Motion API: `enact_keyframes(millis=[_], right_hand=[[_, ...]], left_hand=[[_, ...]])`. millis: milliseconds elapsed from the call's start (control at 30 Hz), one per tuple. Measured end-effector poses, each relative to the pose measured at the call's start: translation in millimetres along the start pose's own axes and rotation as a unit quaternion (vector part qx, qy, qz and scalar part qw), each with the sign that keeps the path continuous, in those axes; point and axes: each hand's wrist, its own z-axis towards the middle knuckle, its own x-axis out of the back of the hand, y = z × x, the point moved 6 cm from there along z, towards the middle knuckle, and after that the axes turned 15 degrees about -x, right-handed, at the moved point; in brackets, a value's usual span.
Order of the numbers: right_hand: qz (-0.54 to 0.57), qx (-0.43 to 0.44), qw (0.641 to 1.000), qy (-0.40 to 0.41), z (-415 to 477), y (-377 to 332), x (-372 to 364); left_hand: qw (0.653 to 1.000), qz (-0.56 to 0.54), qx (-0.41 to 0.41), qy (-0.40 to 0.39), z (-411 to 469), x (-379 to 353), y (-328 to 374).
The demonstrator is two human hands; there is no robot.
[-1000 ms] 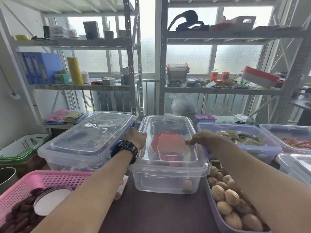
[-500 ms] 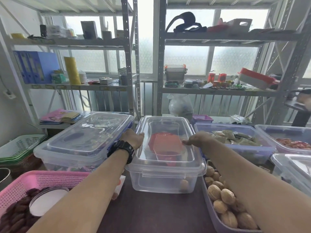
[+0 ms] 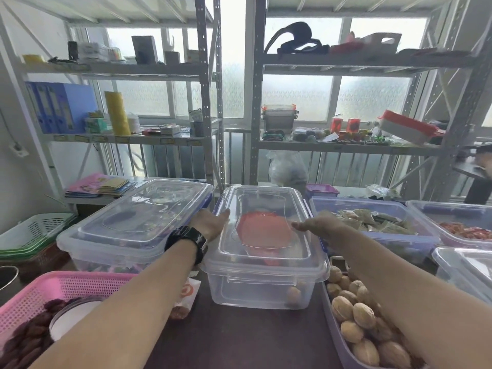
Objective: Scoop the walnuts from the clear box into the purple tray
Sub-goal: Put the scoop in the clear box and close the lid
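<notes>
Where both hands pressed the lid edges before, the left hand (image 3: 213, 222) and right hand (image 3: 316, 225) now lift off released, leaving the clear box (image 3: 266, 262) at frame centre closed, nearly emptied, walnuts (image 3: 359, 315) filling the purple tray (image 3: 332, 323) at lower right.

dark table (image 3: 239, 339), clear box (image 3: 266, 286), purple tray (image 3: 336, 339), pink basket (image 3: 66, 288)

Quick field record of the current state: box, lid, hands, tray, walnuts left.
clear box: centre of table, lid on
left hand: open, at lid's left edge
right hand: open, over lid's right side
purple tray: right of box, holds walnuts
walnut in box: one visible, front right corner
red scoop: inside box
</notes>
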Motion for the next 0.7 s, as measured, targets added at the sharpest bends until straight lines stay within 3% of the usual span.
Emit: enact_keyframes(millis=[167, 300, 533, 633, 700], right_hand=[[-0.085, 0.005, 0.995, -0.051, -10, 9, 2], [-0.100, 0.022, 0.991, -0.091, -20, 9, -3], [-0.099, 0.070, 0.990, -0.065, -48, 16, -10], [-0.104, 0.093, 0.988, -0.067, -57, 17, -14], [-0.122, 0.104, 0.986, -0.050, -62, 20, -12]], left_hand=[[0.977, -0.139, 0.040, -0.159, -22, 1, -7], [0.946, -0.227, 0.054, -0.225, -56, 17, -5], [0.975, -0.175, -0.024, -0.132, -80, 25, -8], [0.991, -0.074, -0.059, -0.092, -82, 32, -15], [0.992, 0.049, -0.097, -0.064, -83, 36, -18]])
